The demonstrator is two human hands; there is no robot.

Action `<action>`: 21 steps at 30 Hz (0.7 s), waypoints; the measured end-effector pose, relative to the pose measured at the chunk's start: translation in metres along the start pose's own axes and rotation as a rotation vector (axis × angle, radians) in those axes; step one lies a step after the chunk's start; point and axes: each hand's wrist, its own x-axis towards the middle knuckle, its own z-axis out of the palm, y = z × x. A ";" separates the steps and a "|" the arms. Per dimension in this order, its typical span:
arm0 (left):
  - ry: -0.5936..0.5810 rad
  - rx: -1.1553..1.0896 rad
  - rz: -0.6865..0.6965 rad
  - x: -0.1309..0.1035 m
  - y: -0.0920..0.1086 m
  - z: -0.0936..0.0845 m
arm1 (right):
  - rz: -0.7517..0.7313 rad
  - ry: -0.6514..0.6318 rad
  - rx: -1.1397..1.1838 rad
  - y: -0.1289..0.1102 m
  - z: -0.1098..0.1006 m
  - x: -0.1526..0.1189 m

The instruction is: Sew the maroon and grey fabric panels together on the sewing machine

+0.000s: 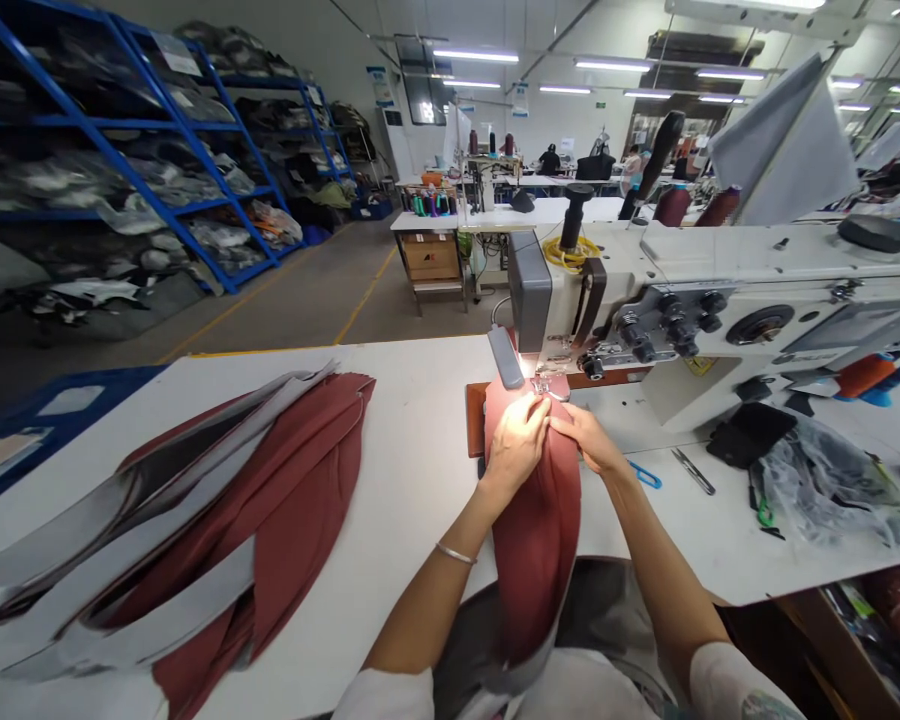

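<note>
A long piece of dark red fabric with a grey backing runs from my lap up to the presser foot of a white sewing machine. Just in front of the foot, my left hand presses on the fabric, its fingers bent and pinching the cloth near the seam line. Close beside it, my right hand grips the fabric's right edge between thumb and fingers. The fingertips of both hands nearly meet under the machine's lamp light. The cloth under the foot is partly hidden by my fingers.
Several red and grey fabric pieces lie stacked on the left of the white table. On the right are blue thread snips, metal tweezers, a black pouch and a clear plastic bag. Blue shelves stand far left.
</note>
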 end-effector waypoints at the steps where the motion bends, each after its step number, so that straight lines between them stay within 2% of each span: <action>1: -0.005 0.002 0.004 0.001 0.000 0.000 | 0.005 -0.040 -0.032 -0.001 -0.001 -0.002; 4: -0.015 0.015 0.023 0.003 -0.002 -0.003 | 0.034 -0.105 -0.079 -0.003 -0.004 -0.008; 11: -0.037 -0.022 0.181 0.000 -0.013 -0.011 | 0.074 -0.057 0.050 0.003 -0.003 -0.008; 15: -0.050 -0.023 0.196 0.001 -0.013 -0.014 | 0.066 0.000 0.071 0.004 -0.005 -0.004; 21: -0.034 -0.037 0.183 0.010 -0.018 -0.010 | 0.070 -0.032 0.067 0.003 -0.010 -0.001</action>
